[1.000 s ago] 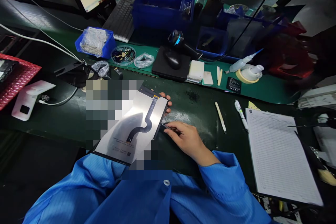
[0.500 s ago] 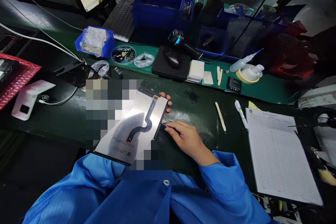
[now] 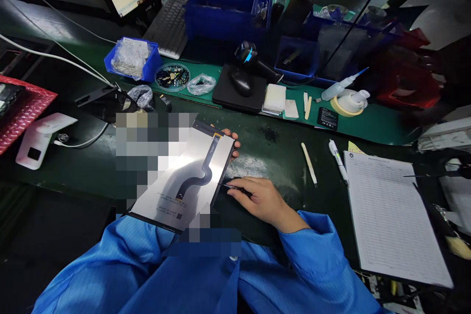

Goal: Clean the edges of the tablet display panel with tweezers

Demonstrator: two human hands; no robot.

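A display panel [image 3: 165,176] with a silvery back lies tilted over my lap, a dark ribbon cable [image 3: 206,171] curving across it. Beneath it is my left hand [image 3: 234,143], whose fingertips curl round the far right edge; the rest of that hand is hidden. My right hand [image 3: 263,198] pinches a thin dark pointed tool, apparently tweezers [image 3: 235,188]. The tool's tip meets the panel's right edge, below the left fingertips. Pixelated blocks cover parts of the panel's left and lower sides.
Right of my hands lie a cream stick [image 3: 309,164], a white pen [image 3: 337,161] and a printed form [image 3: 393,211]. Behind are a mouse [image 3: 241,82], a scanner [image 3: 257,61], a battery [image 3: 327,118] and a blue bin [image 3: 149,59]. A white bracket [image 3: 42,137] is at left.
My right hand and its tool have shifted slightly down and left along the panel's right edge. The left hand keeps its hold on the panel.
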